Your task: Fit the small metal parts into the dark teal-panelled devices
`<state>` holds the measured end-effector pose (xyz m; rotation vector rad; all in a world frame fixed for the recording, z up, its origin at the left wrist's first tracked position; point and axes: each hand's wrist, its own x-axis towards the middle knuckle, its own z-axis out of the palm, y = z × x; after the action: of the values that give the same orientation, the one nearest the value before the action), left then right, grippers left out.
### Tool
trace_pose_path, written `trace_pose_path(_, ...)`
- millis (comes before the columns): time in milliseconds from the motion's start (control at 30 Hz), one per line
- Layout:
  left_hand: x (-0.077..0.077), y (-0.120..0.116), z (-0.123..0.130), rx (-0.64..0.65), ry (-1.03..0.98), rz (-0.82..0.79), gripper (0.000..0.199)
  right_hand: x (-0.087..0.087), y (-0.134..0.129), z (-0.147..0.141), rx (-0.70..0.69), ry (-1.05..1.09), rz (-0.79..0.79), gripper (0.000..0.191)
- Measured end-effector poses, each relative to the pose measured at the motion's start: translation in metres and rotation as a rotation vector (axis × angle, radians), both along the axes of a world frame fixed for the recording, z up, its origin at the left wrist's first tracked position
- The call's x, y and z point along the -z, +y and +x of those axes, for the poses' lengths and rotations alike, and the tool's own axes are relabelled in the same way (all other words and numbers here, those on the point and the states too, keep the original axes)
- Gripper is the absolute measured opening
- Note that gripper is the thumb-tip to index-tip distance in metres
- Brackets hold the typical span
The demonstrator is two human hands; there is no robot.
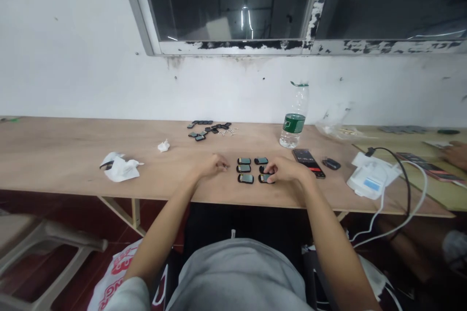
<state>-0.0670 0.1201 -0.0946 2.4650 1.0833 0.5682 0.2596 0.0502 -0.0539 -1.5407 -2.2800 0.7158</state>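
Several small black-framed modules with grey screens lie in two columns on the wooden table. The left column has a top module, a middle one and a bottom one. My right hand is over the right column, its thumb and fingers at the lower modules, partly covering them; the top right module is uncovered. My left hand is left of the columns, fingertips pinched on a tiny pale item too small to make out.
Behind lie more modules and small white pieces. A bottle, phone, black fob and white device with cables are right. Crumpled tissues lie left. Another person's hand is far right.
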Motion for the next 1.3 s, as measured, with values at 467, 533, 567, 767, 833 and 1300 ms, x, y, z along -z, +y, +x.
trace_pose_path(467,-0.011,-0.007,0.0,-0.037,0.039,-0.021,0.025,0.001,-0.002,-0.004,-0.111,0.049,-0.096,0.03)
trace_pose_path(533,-0.016,-0.009,-0.001,-0.037,0.039,-0.026,0.026,0.0,-0.002,-0.004,-0.137,0.098,-0.085,0.029)
trace_pose_path(567,-0.018,-0.01,-0.001,-0.026,0.029,-0.013,0.025,-0.001,-0.003,-0.004,-0.14,0.122,-0.054,0.028)
trace_pose_path(767,-0.038,-0.033,0.014,0.083,-0.111,0.296,0.03,-0.016,-0.013,-0.015,-0.092,0.272,0.141,0.025)
trace_pose_path(833,-0.042,-0.046,0.026,0.155,-0.135,0.355,0.028,-0.02,-0.017,-0.023,-0.081,0.33,0.154,0.031)
trace_pose_path(1300,-0.037,-0.06,0.053,0.225,-0.221,0.613,0.037,-0.025,-0.026,-0.04,-0.039,0.546,0.148,0.037)
